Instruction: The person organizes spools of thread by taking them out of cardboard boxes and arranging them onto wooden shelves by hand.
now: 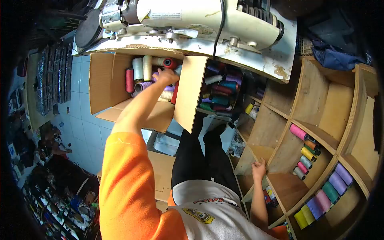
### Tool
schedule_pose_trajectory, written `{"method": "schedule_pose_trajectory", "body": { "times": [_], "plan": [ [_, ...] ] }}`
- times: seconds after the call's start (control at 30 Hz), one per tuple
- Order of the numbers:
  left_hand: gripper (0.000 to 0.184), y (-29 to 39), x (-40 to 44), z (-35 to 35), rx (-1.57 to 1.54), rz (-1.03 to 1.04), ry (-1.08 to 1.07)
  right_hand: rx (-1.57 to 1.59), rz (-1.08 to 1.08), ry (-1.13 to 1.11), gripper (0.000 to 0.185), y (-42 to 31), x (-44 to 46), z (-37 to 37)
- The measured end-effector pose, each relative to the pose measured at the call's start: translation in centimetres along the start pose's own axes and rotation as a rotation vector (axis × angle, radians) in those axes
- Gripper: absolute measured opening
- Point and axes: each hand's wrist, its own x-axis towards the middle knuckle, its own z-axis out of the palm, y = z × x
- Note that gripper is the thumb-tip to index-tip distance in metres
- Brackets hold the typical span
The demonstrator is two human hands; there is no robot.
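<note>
Left hand fingers were part-spread over spools in the box; grip could not be determined. Purple spool was laid lengthwise, base leftward. Right hand was rested on shelving.

Thread spools lie jumbled in the open cardboard box, around my left hand. Red, cream, purple, pale grey. Some side by side, others angled across. Wound with thread.
</note>
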Motion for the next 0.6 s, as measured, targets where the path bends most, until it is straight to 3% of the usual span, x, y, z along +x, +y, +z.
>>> {"method": "schedule_pose_trajectory", "body": {
  "times": [0.03,0.23,0.43,0.5,0.6],
  "plan": [
    [0.07,0.2,-0.3,0.1,-0.034,-0.002,0.003,0.014,0.062,-0.015,0.061,-0.8,0.3,-0.4],
    [0.059,-0.1,-1.7,-0.9,0.019,0.154,0.081,0.154,-0.056,-0.016,0.061,-6.6,2.4,-0.9],
    [0.057,-3.5,-13.0,-8.7,-0.044,0.374,0.189,0.379,-0.246,-0.363,0.049,-19.9,0.2,0.6],
    [0.06,-3.5,-19.0,-12.2,-0.379,0.322,-0.049,0.466,-0.366,-0.505,0.046,-26.1,-1.9,1.2],
    [0.06,-2.4,-25.3,-11.2,-1.178,0.51,-0.3,0.732,-0.387,-0.995,0.06,-34.4,-7.0,0.6]
  ]
}}
